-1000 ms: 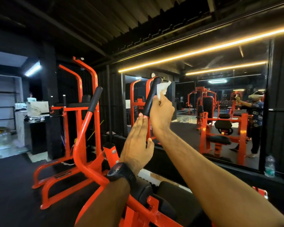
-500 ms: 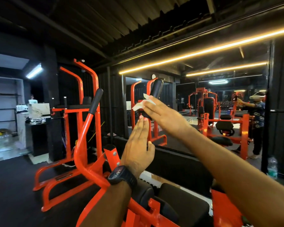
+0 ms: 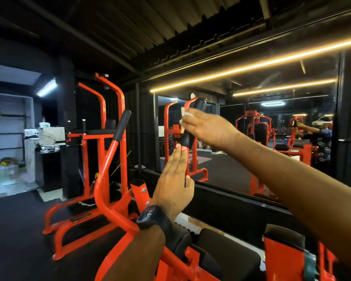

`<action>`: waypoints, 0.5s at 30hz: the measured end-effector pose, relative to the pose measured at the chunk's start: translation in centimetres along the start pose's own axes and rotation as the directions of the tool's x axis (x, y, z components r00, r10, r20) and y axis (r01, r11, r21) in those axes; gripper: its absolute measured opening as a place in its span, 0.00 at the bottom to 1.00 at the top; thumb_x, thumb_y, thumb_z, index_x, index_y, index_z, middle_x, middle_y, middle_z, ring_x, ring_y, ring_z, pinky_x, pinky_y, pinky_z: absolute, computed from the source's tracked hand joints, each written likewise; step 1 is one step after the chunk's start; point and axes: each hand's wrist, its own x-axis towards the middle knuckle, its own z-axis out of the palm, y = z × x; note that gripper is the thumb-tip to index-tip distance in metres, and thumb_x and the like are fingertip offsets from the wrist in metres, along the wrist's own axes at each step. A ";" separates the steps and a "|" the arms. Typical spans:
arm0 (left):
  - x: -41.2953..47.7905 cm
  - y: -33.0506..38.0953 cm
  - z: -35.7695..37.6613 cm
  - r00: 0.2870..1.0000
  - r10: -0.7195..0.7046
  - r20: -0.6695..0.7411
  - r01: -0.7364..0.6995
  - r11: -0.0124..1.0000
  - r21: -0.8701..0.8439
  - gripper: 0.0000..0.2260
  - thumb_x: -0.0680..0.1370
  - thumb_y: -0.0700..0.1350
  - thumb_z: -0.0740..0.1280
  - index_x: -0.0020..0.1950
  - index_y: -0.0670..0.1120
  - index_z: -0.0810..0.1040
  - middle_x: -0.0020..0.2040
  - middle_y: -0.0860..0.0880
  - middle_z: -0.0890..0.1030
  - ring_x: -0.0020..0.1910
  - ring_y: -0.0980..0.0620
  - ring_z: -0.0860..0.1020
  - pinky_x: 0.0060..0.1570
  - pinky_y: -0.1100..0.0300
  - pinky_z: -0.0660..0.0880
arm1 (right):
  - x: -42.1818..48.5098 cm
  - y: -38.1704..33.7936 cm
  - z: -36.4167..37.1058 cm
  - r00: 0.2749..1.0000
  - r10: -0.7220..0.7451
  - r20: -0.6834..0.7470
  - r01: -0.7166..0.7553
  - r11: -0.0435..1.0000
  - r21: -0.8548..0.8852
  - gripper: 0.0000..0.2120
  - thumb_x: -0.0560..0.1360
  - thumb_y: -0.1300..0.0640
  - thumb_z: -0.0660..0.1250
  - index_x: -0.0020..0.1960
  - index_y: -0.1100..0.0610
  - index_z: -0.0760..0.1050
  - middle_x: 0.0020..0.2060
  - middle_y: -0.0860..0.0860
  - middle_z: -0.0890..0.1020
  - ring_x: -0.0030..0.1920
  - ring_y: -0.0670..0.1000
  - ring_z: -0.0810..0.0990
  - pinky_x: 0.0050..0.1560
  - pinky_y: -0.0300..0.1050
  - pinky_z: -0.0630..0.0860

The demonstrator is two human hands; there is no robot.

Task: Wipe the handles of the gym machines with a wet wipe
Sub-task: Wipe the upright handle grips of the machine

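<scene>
Wide mirror [image 3: 282, 159] runs along the far right wall, with orange machines and a figure with an arm stretched out showing in the glass. Up close, the orange machine [image 3: 107, 179] fills the near middle, its curved arms rising away from us and its black pads [image 3: 227, 258] low at the near edge. Two black handles stand tilted on it: the left handle [image 3: 122, 124] stands bare, well apart from both hands, and the right handle [image 3: 199, 105] is where the action is.

Here's the right grip [image 3: 209, 129], reaching in from the right and laid across the middle of that right handle, fingers stretched out straight to the left, not curled. The thumb is hidden, so whether it wraps round behind, I cannot tell. The left grip [image 3: 173, 183] comes up from the near side, flat and wide open, fingers straight and together, lying along the orange arm with the fingertips touching the lower end of the right handle. It holds nothing. A dark watch [image 3: 151, 217] sits on that wrist.

And the wet wipe [image 3: 184, 116]: white, crumpled, pressed under the right grip's fingertips against the left side of the right handle, a bit of it poking out beyond the fingers.
</scene>
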 end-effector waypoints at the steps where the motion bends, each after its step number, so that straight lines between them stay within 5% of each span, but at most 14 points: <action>1: 0.0 0.0 0.0 1.000 -0.001 0.003 0.001 1.000 -0.006 0.34 0.81 0.41 0.62 0.83 0.51 0.48 0.79 0.60 0.42 0.78 0.64 0.42 0.77 0.64 0.46 | 0.3 0.6 -0.2 0.998 0.065 0.001 -0.065 0.998 0.003 0.29 0.75 0.65 0.68 0.74 0.61 0.66 0.71 0.58 0.69 0.75 0.59 0.62 0.63 0.50 0.75; 5: 0.0 0.1 -0.1 1.000 -0.022 0.017 0.022 0.999 -0.024 0.34 0.81 0.41 0.61 0.83 0.51 0.47 0.81 0.58 0.44 0.80 0.59 0.45 0.79 0.60 0.48 | 1.4 0.9 0.1 0.989 0.146 0.013 -0.144 0.987 -0.074 0.26 0.77 0.65 0.66 0.73 0.63 0.66 0.72 0.60 0.67 0.77 0.61 0.58 0.71 0.52 0.68; 12: 0.0 0.1 -0.2 0.999 -0.031 0.018 0.031 0.999 -0.031 0.34 0.81 0.42 0.61 0.82 0.52 0.46 0.79 0.61 0.41 0.80 0.60 0.44 0.78 0.61 0.47 | 4.2 2.3 -1.1 0.925 0.340 0.168 -0.343 0.939 -0.010 0.28 0.73 0.60 0.74 0.70 0.59 0.71 0.68 0.57 0.70 0.72 0.58 0.65 0.65 0.56 0.75; 15: 0.0 0.0 -0.1 1.000 -0.023 0.008 0.023 0.999 -0.027 0.34 0.81 0.41 0.61 0.83 0.51 0.47 0.79 0.60 0.42 0.80 0.59 0.44 0.78 0.62 0.46 | 4.3 1.2 -0.9 0.898 0.422 0.129 -0.433 0.899 0.072 0.29 0.71 0.61 0.75 0.70 0.62 0.70 0.66 0.58 0.70 0.70 0.58 0.67 0.61 0.55 0.77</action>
